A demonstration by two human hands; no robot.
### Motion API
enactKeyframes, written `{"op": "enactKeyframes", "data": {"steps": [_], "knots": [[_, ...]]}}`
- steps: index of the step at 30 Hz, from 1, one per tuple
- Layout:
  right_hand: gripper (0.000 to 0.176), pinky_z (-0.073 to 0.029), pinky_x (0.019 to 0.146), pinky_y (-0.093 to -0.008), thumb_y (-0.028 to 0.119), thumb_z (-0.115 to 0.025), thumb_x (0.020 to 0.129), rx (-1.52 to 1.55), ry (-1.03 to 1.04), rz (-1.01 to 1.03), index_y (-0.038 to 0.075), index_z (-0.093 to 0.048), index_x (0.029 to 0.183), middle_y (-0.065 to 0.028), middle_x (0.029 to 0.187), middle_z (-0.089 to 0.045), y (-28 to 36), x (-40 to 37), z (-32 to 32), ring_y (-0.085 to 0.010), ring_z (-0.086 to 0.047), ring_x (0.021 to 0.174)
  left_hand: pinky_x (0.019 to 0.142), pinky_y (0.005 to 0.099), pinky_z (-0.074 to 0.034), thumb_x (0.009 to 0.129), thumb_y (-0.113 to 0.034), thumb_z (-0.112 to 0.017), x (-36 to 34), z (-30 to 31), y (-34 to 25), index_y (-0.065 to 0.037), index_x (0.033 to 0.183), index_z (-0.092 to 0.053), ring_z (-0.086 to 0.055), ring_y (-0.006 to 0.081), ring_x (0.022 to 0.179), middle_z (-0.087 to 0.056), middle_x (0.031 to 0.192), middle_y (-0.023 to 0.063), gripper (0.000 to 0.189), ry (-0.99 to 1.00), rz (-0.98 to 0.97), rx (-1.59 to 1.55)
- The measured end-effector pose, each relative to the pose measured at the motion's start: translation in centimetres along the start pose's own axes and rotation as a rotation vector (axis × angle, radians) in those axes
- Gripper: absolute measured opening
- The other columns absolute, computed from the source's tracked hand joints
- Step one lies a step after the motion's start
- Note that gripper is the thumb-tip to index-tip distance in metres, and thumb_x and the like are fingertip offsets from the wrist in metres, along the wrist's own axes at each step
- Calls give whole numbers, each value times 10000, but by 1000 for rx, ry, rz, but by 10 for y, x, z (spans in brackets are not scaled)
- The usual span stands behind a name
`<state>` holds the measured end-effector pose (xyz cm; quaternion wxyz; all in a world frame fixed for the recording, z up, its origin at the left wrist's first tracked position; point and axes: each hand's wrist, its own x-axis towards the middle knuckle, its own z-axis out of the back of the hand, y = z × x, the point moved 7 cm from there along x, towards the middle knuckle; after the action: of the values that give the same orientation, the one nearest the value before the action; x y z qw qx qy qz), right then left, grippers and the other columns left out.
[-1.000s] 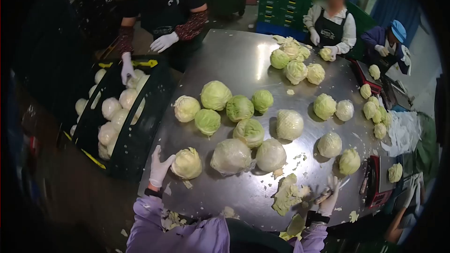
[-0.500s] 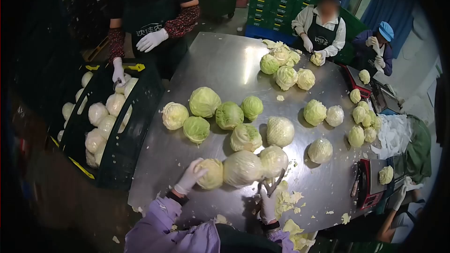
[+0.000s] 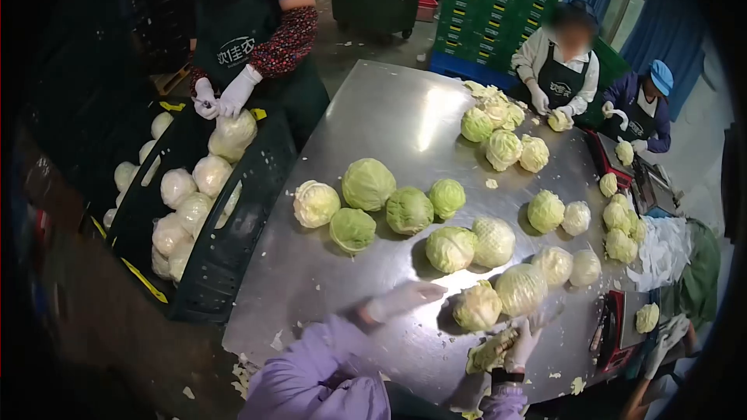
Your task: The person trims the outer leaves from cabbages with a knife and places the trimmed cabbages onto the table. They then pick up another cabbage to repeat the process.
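Observation:
My left hand (image 3: pixel 406 300), in a white glove and smeared by motion, is above the steel table with its fingers stretched out and nothing in them. To its right lies a pale trimmed cabbage (image 3: pixel 477 306), beside a larger film-wrapped cabbage (image 3: pixel 521 290). Another wrapped cabbage (image 3: pixel 553 266) and a smaller one (image 3: pixel 585 267) continue that row. Low in the view, my gloved right hand (image 3: pixel 523 347) is closed around a knife (image 3: pixel 547 316), whose blurred blade points up and right. Torn cabbage leaves (image 3: pixel 490 351) are just left of this hand.
Green cabbages (image 3: pixel 369 184) form a cluster across the steel table (image 3: pixel 373 120). A dark crate (image 3: pixel 233 253) of wrapped cabbages stands at left, where a co-worker (image 3: pixel 241 47) handles one. Two more people work at the far right, near red scales (image 3: pixel 618 330).
The row of cabbages in front of me has shifted right. My left hand has let go of the near cabbage; my right hand has moved right with the knife. The view has shifted too.

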<state>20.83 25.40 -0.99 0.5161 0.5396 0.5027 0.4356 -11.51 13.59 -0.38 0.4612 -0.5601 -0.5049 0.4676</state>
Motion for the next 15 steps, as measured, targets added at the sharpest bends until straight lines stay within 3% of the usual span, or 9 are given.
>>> {"op": "enactKeyframes", "data": {"steps": [1, 4, 6, 7, 8, 11, 13, 14, 15], "knots": [[599, -495, 715, -275, 101, -534, 908, -13, 47, -110, 34, -279, 1446, -124, 1188, -532, 17, -17, -8, -159, -587, 869, 887, 287, -471, 916, -52, -559, -19, 48, -41, 2, 1157, -606, -578, 164, 1047, -623, 1157, 110, 252, -168, -317, 37], [581, -478, 576, -235, 90, -538, 909, -36, 65, -190, 50, -302, 1439, -91, 1008, -582, 12, -38, 4, -125, -590, 676, 890, 301, -463, 840, -101, -656, -100, 188, -106, 24, 1192, -545, -592, 214, 1001, -598, 1147, 141, 389, -1166, -218, 280], [582, -458, 512, -218, 83, -541, 909, -50, 21, -163, 59, -306, 1440, -72, 911, -595, 6, -49, 14, -107, -573, 583, 984, 363, -400, 773, -240, -754, -134, 262, -91, 19, 1293, -479, -505, 326, 1157, -523, 1260, 220, 644, -1429, -139, 759], [509, -458, 505, -219, 90, -550, 915, -84, 17, -184, 40, -365, 1386, -71, 912, -596, 15, -68, 4, -103, -569, 579, 1019, 344, -374, 764, -279, -773, -137, 293, -63, 17, 1381, -384, -466, 305, 1213, -451, 1345, 203, 787, -1409, 44, 643], [439, -458, 498, -219, 97, -558, 921, -118, 12, -203, 21, -424, 1332, -71, 913, -598, 19, -78, -1, -98, -565, 576, 1028, 329, -372, 785, -269, -766, -127, 313, -30, 8, 1434, -284, -450, 248, 1237, -428, 1373, 156, 855, -1235, -75, 163], [128, -460, 482, -231, 90, -539, 928, -232, 210, -289, 24, -590, 1025, -67, 797, -655, 1, -113, -26, -121, -603, 565, 1022, 310, -380, 813, -241, -745, -94, 303, -16, -8, 1451, -234, -435, 204, 1242, -432, 1364, 125, 850, -1065, -89, -61], [203, -444, 483, -207, 69, -541, 919, -249, 515, -460, 14, -600, 1106, -60, 869, -684, -7, -143, -67, -91, -606, 594, 1017, 305, -390, 831, -173, -724, -79, 297, -16, -19, 1449, -226, -444, 197, 1233, -439, 1355, 123, 808, -1045, -106, -16], [294, -440, 518, -191, 67, -542, 920, -459, 777, -149, 3, -569, 1206, -59, 906, -691, -30, -146, -80, -76, -595, 612, 1017, 305, -390, 831, -173, -724, -71, 289, -15, -19, 1449, -226, -444, 197, 1233, -439, 1355, 123, 808, -1027, -107, -19], [353, -450, 588, -195, 82, -553, 919, -525, 867, -164, 7, -543, 1263, -44, 943, -697, -27, -155, -100, -73, -587, 652, 1021, 309, -390, 832, -149, -719, -64, 276, -19, -23, 1443, -239, -444, 195, 1232, -437, 1356, 121, 787, -995, -105, -47]]}}
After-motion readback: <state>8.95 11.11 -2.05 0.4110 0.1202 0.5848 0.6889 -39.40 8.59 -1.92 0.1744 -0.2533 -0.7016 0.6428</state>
